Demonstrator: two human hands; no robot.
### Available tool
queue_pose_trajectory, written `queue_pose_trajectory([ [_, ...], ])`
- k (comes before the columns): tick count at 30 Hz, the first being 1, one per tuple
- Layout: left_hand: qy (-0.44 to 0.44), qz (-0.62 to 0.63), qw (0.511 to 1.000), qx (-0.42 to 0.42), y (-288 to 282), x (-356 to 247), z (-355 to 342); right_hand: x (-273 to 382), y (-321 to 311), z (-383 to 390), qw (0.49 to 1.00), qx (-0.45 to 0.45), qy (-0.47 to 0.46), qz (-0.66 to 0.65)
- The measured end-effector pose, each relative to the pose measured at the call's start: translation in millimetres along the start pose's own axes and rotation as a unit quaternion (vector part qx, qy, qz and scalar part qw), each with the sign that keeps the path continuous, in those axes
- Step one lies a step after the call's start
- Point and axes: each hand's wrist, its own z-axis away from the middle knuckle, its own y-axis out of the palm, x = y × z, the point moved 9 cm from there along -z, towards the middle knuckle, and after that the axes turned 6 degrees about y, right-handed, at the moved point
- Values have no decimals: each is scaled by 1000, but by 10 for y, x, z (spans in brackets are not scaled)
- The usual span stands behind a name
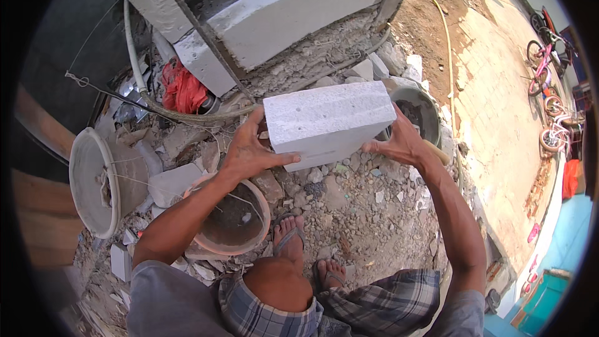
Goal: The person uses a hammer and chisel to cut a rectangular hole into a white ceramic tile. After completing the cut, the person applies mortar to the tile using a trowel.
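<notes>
A white lightweight concrete block [327, 118] is held up in front of me, above the rubble. My left hand [246, 153] grips its left end, thumb along the near face. At the other end my right hand [402, 140] clasps the block, its thumb on the near lower edge; some of its fingers are hidden behind the block. Beyond it stands a low wall of similar white blocks [293, 15] within an upright frame. A dark bucket [430, 118] sits just right of the held block.
A pale bucket [115, 181] and a round basin [249, 237] stand at left on broken stone. A hose [134, 56] and a red plastic bag [184, 90] lie by the wall. Loose rubble [349, 206] surrounds my sandalled feet. Bicycles [541, 68] are parked far right.
</notes>
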Motion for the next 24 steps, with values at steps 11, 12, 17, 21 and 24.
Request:
queue_pose_trajectory([
  [11,-24,39,997,-62,34,64,-116,-2204,-187,1128,858,101,341,371],
  [12,-22,40,997,-65,39,63,-99,-2228,-46,1048,851,93,286,430],
  [17,-42,-21,996,-73,42,71,20,-2112,177,1024,863,169,261,397],
  [21,-52,14,992,-115,37,98,136,-1788,-421,819,864,82,299,395],
  [24,-60,20,989,-130,40,114,156,-1938,-395,510,854,145,350,356],
])
